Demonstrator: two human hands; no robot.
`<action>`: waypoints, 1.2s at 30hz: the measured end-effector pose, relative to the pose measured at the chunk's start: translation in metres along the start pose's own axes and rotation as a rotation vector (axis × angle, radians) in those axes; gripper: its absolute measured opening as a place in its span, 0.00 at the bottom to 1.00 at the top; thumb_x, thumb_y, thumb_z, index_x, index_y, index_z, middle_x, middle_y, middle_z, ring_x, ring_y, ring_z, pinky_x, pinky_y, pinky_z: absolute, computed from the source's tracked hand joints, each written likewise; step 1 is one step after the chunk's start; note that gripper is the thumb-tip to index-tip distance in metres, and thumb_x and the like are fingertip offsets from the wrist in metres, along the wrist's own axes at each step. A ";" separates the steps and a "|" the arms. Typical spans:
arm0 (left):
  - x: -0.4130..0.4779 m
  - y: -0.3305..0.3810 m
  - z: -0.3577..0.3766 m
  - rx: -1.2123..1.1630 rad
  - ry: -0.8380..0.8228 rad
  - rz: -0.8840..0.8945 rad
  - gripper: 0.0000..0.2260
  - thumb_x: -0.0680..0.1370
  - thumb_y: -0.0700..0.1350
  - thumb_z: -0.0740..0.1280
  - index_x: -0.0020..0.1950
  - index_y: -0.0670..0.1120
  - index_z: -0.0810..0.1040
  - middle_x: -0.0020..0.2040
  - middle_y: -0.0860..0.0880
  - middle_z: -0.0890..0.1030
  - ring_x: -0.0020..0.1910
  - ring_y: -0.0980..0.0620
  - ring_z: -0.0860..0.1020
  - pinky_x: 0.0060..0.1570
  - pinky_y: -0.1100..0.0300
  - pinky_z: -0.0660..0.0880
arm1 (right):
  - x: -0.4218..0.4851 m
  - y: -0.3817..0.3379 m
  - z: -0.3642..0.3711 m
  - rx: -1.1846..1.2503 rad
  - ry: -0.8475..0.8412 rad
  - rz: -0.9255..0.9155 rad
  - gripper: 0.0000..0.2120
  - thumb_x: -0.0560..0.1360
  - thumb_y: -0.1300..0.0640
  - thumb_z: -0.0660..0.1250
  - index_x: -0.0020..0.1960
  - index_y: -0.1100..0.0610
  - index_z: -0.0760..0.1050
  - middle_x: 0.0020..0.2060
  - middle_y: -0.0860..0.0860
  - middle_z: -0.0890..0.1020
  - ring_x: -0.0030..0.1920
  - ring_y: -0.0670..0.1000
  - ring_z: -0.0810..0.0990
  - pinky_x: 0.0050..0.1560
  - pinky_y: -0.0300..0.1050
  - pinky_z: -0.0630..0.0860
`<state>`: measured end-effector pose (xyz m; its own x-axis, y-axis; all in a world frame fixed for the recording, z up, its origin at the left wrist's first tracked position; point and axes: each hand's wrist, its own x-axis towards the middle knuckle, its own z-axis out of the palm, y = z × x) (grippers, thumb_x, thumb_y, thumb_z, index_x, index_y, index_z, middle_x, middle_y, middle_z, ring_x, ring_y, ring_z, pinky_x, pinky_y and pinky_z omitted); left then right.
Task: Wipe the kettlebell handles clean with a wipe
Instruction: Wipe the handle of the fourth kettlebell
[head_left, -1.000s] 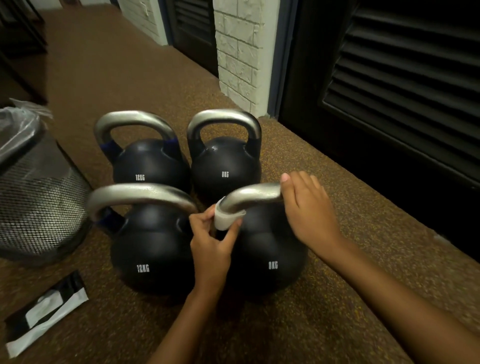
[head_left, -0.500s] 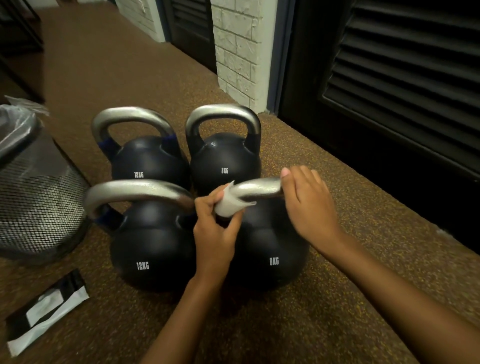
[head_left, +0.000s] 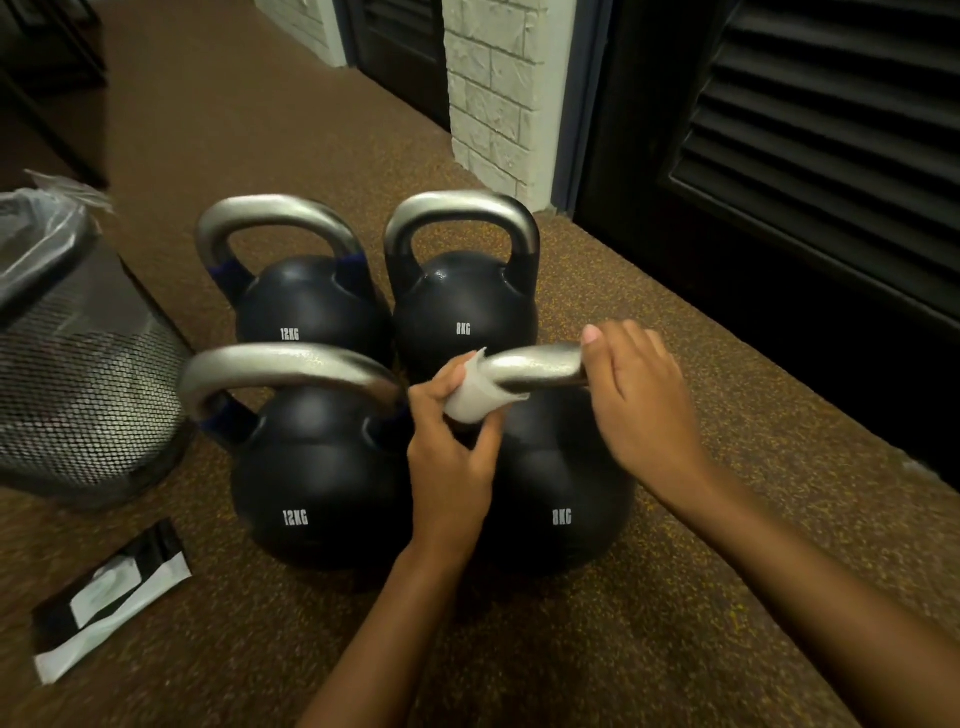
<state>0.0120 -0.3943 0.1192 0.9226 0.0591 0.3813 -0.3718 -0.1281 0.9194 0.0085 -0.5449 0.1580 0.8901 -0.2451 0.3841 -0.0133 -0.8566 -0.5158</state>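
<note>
White wipe (head_left: 475, 397) wrapped round near 8KG kettlebell's silver handle (head_left: 540, 364).

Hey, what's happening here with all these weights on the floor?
A person is cleaning kettlebell handles. The left hand presses a white wipe around the left bend of the near 8 kg kettlebell handle, while the right hand grips the handle's other end to steady it. Three more kettlebells stand close by: a near 12 kg, a far 12 kg and a far 8 kg. A mesh bin and a wipe packet sit to the left.
</note>
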 end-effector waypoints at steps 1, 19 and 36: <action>-0.004 -0.004 -0.001 -0.012 0.031 -0.054 0.21 0.72 0.35 0.71 0.54 0.55 0.66 0.61 0.51 0.77 0.62 0.60 0.74 0.62 0.64 0.71 | 0.000 0.000 0.000 0.001 -0.001 -0.001 0.25 0.77 0.42 0.40 0.46 0.56 0.70 0.42 0.49 0.72 0.47 0.52 0.70 0.49 0.50 0.66; 0.019 0.029 0.024 0.395 -0.147 0.266 0.17 0.69 0.30 0.65 0.55 0.45 0.73 0.53 0.50 0.77 0.55 0.58 0.71 0.62 0.49 0.70 | -0.001 0.002 0.003 0.015 0.027 -0.017 0.21 0.78 0.44 0.42 0.47 0.53 0.70 0.41 0.46 0.69 0.44 0.49 0.67 0.48 0.47 0.64; 0.042 0.018 0.005 0.074 -0.032 -0.603 0.15 0.81 0.51 0.52 0.44 0.50 0.77 0.48 0.47 0.80 0.54 0.49 0.76 0.57 0.60 0.69 | -0.002 0.002 0.001 0.011 0.010 -0.015 0.24 0.78 0.43 0.40 0.49 0.55 0.71 0.43 0.47 0.71 0.46 0.50 0.68 0.49 0.48 0.66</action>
<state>0.0447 -0.3987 0.1516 0.9713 0.1134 -0.2090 0.2247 -0.1497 0.9629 0.0069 -0.5455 0.1560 0.8857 -0.2366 0.3995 0.0054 -0.8552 -0.5183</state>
